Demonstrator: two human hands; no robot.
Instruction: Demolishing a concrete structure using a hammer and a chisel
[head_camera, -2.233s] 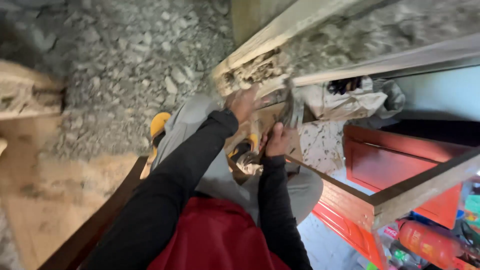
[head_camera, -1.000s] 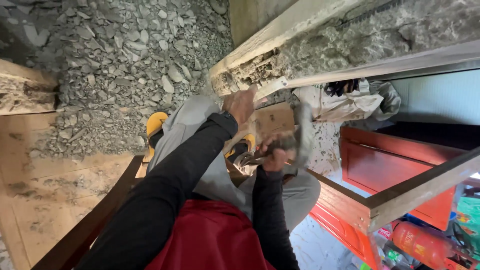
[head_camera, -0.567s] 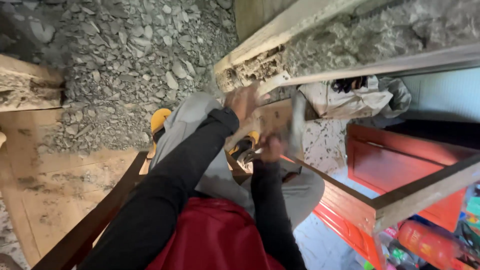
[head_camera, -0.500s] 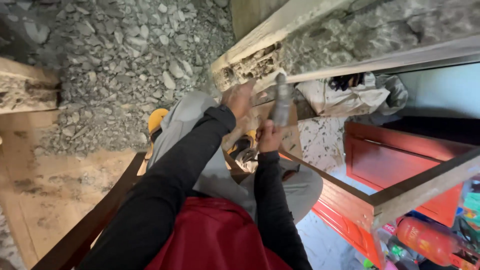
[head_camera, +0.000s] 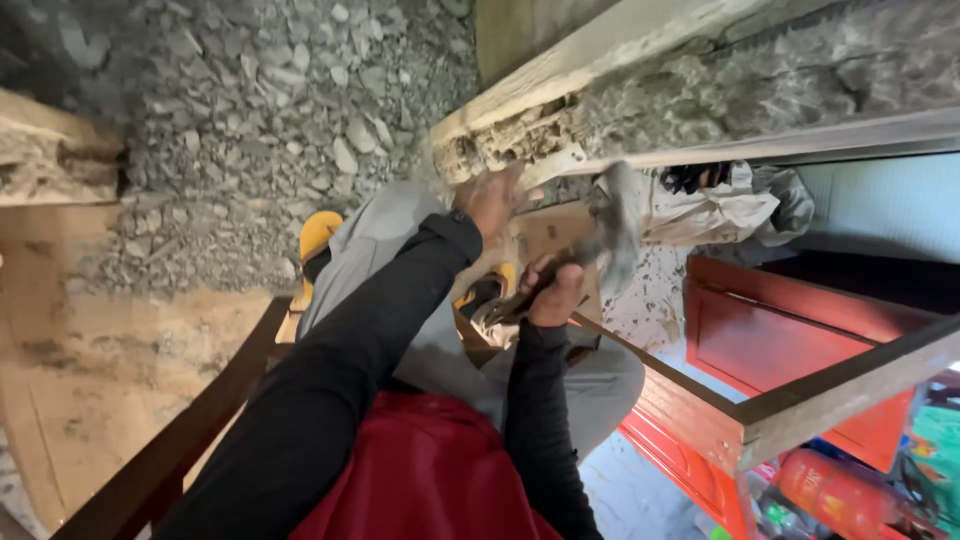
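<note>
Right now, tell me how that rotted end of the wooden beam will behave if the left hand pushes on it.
The rotted beam end looks hollowed and flaky, so it will probably crumble rather than resist. Pieces seem light and likely to drop as crumbs. The left hand rests against it; the sounder beam beyond looks stiff and would probably not shift.

**The hammer has swung back out to the side**

Half a second ago the hammer (head_camera: 612, 235) stood almost straight up, with its head close to the broken end of the wooden beam (head_camera: 520, 140). Now it leans to the side, and its head is blurred and farther from the beam. The right hand (head_camera: 552, 292) holding the handle has dropped a little lower. The left hand (head_camera: 495, 200) has slid up a bit and now touches the crumbly wood at the beam's end.
</note>
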